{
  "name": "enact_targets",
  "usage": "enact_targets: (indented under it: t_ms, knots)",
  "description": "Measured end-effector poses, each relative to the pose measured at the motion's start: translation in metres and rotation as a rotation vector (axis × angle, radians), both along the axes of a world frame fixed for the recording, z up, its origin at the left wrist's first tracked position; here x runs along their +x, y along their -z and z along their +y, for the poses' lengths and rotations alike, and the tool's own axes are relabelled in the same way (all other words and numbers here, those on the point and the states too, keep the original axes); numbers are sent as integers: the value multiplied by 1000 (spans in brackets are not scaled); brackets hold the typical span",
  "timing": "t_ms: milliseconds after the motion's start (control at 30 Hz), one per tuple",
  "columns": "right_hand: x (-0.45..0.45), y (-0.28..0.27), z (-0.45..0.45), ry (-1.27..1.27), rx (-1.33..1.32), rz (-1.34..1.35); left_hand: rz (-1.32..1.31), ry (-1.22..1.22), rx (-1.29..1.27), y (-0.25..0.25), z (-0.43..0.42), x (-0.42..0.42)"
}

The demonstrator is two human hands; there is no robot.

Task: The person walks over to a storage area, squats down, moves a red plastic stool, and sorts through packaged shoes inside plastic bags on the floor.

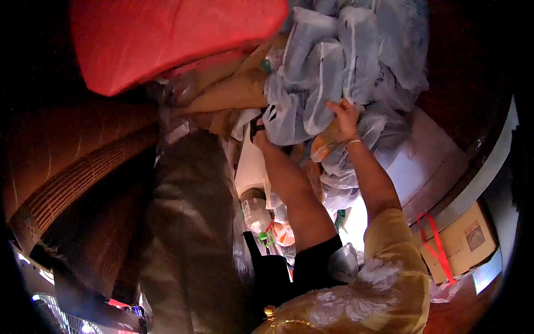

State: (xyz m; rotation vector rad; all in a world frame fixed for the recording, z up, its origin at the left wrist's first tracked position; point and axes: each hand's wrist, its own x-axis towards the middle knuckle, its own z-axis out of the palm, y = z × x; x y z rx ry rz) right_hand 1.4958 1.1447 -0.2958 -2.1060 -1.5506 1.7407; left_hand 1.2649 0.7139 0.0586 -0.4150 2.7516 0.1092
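Observation:
My right hand point(345, 118) reaches up and forward, its fingers closed on the edge of a cloudy plastic bag point(325, 83). The bag is one of several pale, whitish bundles heaped against one another, some with dark marks on them. Their contents are hard to make out. An orange-yellow wrapped item point(324, 146) lies just below my hand. A thin band circles my right wrist. My left hand does not show. A bent bare leg in black shorts reaches up toward the bags and ends in a black-strapped sandal point(257, 128).
A red object point(178, 39) juts in at the top left above brown cardboard point(228, 92). A long dark wrapped bundle point(192, 234) stands left of my leg, beside a clear plastic bottle point(256, 211). At right is a cardboard box point(464, 239) with a red strap point(436, 250).

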Motion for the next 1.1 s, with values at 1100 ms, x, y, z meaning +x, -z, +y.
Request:
enact_targets:
  t_ms: [1100]
  knots:
    - [-124,-5,64,-1430,835,-444,-225,61,-196,-97,15,-2]
